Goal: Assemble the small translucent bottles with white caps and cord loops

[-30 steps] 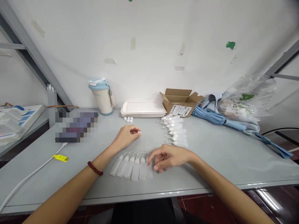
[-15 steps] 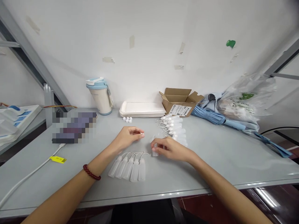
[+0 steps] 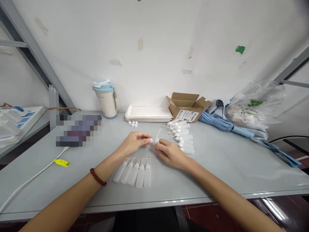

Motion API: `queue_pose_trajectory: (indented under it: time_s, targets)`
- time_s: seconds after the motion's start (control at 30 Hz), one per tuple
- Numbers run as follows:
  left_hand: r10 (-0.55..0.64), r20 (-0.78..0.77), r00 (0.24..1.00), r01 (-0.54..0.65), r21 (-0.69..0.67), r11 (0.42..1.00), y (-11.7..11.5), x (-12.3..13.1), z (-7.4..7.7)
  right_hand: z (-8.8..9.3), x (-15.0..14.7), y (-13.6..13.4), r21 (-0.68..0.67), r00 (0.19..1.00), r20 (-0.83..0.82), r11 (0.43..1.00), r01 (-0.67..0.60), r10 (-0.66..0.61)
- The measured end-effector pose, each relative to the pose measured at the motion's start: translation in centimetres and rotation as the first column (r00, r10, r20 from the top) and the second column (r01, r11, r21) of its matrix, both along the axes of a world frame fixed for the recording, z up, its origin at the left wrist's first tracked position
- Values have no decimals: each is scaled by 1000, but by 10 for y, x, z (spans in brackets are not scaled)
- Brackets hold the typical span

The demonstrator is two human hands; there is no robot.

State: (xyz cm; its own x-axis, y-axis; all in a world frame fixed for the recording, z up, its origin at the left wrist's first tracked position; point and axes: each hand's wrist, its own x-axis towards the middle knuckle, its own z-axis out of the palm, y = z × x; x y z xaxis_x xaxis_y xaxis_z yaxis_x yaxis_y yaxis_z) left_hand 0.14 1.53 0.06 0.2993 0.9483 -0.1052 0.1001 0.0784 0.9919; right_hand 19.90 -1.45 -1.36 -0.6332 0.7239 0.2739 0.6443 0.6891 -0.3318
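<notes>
Between thumb and fingertips, my left hand (image 3: 136, 141) pinches a small white cap (image 3: 151, 140). Just right of it, my right hand (image 3: 172, 153) is closed around a translucent plastic bottle (image 3: 156, 140) whose thin white tube points up; the fingers hide most of its body. Cap and bottle are close but apart. Below the hands lies a fanned row of several translucent bottles (image 3: 133, 174) with thin curved tubes and no caps on them. Past my right hand, several more bottles with white caps (image 3: 182, 132) lie side by side. A small cluster of white caps (image 3: 133, 123) sits behind my left hand.
At the back stand a stack of white trays (image 3: 149, 113), an open cardboard box (image 3: 187, 108) and a cream tumbler (image 3: 106, 100). A folded blue umbrella (image 3: 217, 121) and a plastic bag (image 3: 253, 106) lie right. A white cable (image 3: 33, 177) runs along the left side.
My right hand has lifted and turned the bottle, bringing it nearer my left hand. The cap in my left hand now shows more clearly. The view has shifted slightly.
</notes>
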Motion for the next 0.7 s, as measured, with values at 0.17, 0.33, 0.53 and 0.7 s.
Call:
queue_pose_trajectory:
  time_s: [0.17,0.33,0.53,0.7]
  targets:
    - [53,55,997,-54,1,999,0,2,1,-3,-4,1,16,1000,26,1000,-15,14]
    - [84,20,996,-85,36,996,3,0,2,-1,-3,1,-42,999,-26,999,23,-24]
    - [269,-234,934,-195,297,935,7,-2,-4,-7,-2,2,-108,988,-125,991,81,-94]
    - [267,-84,960,-249,175,952,8,1,-6,-15,-1,11,38,960,-200,977,209,-198]
